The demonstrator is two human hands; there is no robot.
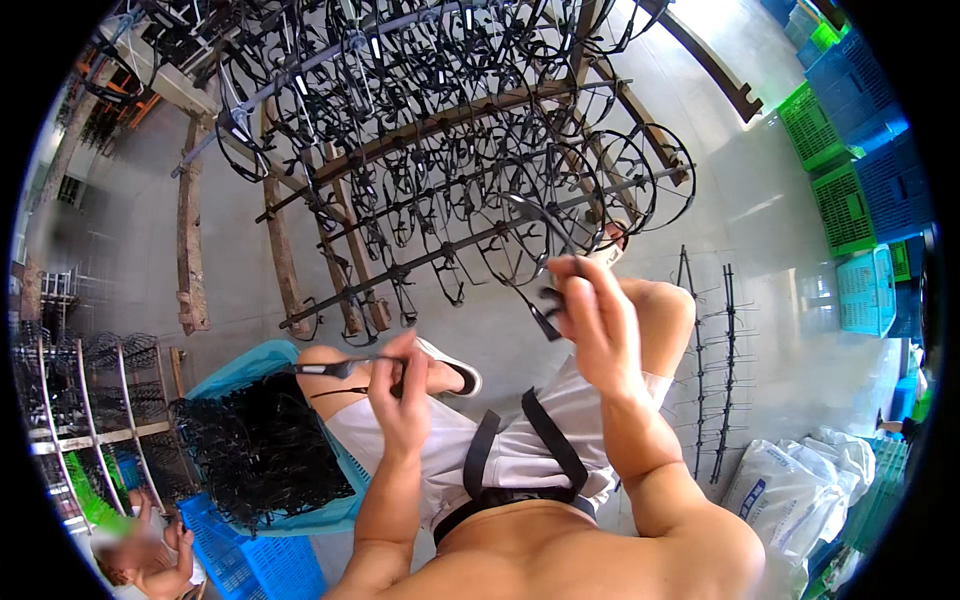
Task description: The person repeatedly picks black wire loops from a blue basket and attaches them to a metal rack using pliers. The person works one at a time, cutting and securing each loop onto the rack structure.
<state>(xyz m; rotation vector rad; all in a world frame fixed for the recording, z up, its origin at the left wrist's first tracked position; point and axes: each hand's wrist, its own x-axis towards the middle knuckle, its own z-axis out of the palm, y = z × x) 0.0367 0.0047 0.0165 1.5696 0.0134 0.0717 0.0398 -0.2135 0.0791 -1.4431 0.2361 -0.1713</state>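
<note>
My left hand [400,395] is closed in a pinch round a thin black piece [340,368] with a wider, glossy end pointing left. A second thin strand shows just below it. My right hand [600,325] is raised, its fingers closed on a long curved black piece [550,218], whose upper part reaches toward the rack. A dark, wider end [545,318] sticks out beneath those fingers. The exact kind of these pieces cannot be made out. By my left knee, a teal basket [345,470] is heaped with similar black pieces [260,450].
Before me stands a rack of bars [440,128] hung with many looped black pieces. A blue crate [255,560] and another person [165,560] are at lower left. Green crates [845,210] line the right; white sacks [790,490] lie at lower right, near spiky rods [727,370].
</note>
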